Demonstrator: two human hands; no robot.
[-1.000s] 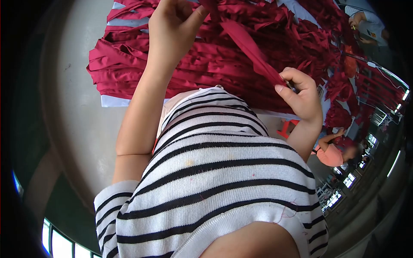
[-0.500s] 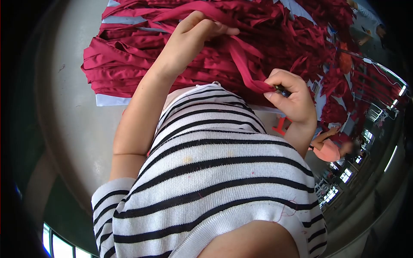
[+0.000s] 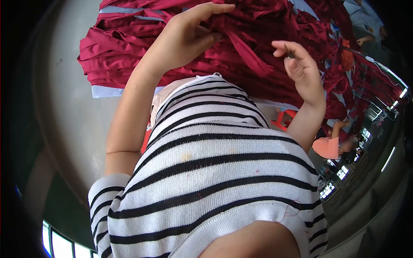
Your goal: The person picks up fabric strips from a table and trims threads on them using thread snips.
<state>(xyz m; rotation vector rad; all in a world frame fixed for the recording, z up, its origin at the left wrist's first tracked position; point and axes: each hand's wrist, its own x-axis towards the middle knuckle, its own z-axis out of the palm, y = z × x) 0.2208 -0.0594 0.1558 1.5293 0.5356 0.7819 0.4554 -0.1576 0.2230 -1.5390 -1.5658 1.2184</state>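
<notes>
Red cloth strips (image 3: 116, 56): heaped in long, overlapping folds under and beyond both hands, running from left of the left hand to past the right hand.
Middle strip (image 3: 251, 56): lies slantwise between the hands, its near end close to the right hand, with a visible gap to the fingers.
Left hand (image 3: 185, 36): open above the heap, index finger stretched out, thumb spread apart from it.
Right hand (image 3: 303, 71): fingers half curled, thumb raised, around a small dark object (image 3: 291, 55) too small to make out.
Bench (image 3: 107, 91): pale surface showing at the heap's near edge, below the left hand.
Striped shirt (image 3: 215, 172): white with black bands, filling the space between the forearms; fine red threads cling to it.
Red stool (image 3: 282, 119): partly visible beside the right forearm, nearer the body than the heap.
Co-worker in orange (image 3: 328, 147): right of the right forearm, one arm raised.
Co-worker in a pale top (image 3: 359, 17): beyond the right hand, at the far right.
Badge (image 3: 368, 29): small, orange-yellow, on the pale top; any writing is too small to read.
White cable (image 3: 378, 70): right of the right hand.
</notes>
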